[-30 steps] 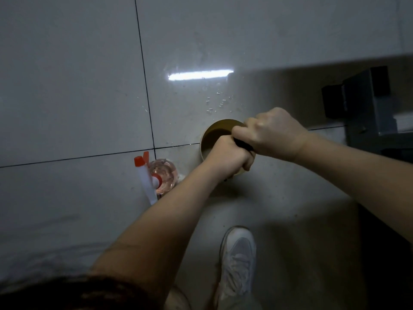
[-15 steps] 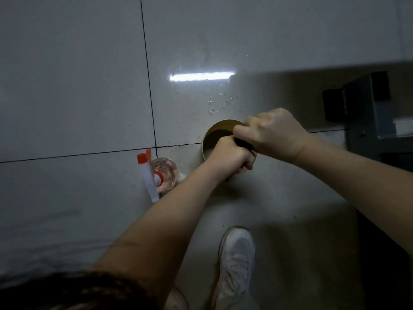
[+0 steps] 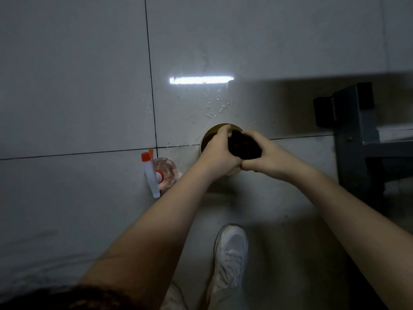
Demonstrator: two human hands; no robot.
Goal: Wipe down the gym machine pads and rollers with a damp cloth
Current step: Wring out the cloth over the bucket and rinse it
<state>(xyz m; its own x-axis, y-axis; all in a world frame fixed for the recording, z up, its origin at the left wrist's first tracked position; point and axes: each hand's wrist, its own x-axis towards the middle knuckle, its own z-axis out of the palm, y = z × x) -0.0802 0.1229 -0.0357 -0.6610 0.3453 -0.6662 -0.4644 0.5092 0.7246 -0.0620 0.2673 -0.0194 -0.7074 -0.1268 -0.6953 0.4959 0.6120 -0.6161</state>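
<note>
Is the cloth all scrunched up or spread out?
Scrunched up: the cloth is a dark wad gripped between left hand and right hand.

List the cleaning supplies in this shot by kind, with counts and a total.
spray bottle: 1
round container: 1
dark cloth, gripped by the left hand and the right hand: 1
Total: 3

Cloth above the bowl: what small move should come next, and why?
Probably a firm twist of the cloth, kept over the bowl: the left hand and right hand both grip it bunched directly above the rim, and droplets dot the floor nearby.
</note>
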